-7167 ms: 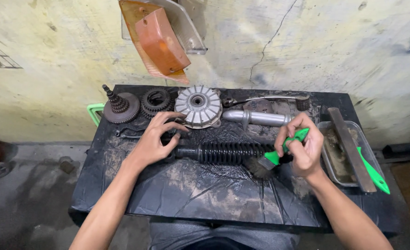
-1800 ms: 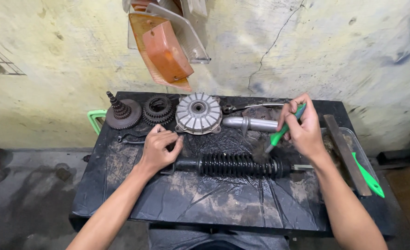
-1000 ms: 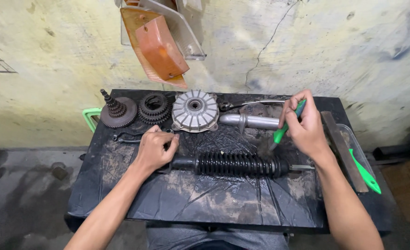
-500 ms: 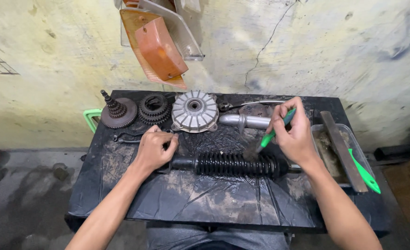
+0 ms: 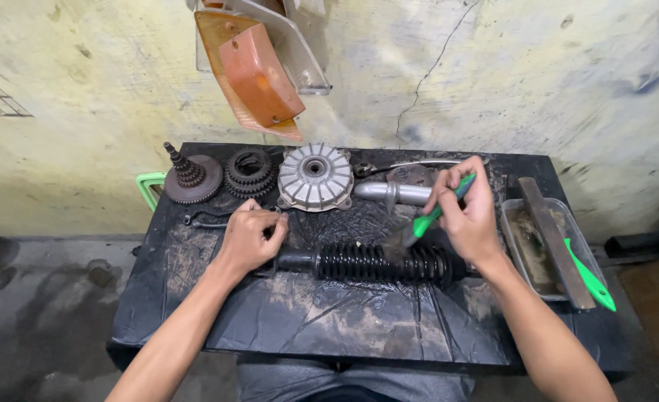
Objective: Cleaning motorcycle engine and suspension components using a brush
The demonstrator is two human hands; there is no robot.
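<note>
Left hand (image 5: 249, 240) pins the shock absorber (image 5: 378, 262) mid-frame; right hand (image 5: 469, 216) grips a green-handled brush (image 5: 427, 220). Greasy plastic could let it roll.

matt ribbed rubber boot (image 5: 378, 262), glossy green plastic brush (image 5: 437, 211), crinkled blk plastic sheet (image 5: 322, 320)

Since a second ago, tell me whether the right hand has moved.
Yes. The right hand with the green brush has dropped from beside the silver shaft toward the black spring.
</note>
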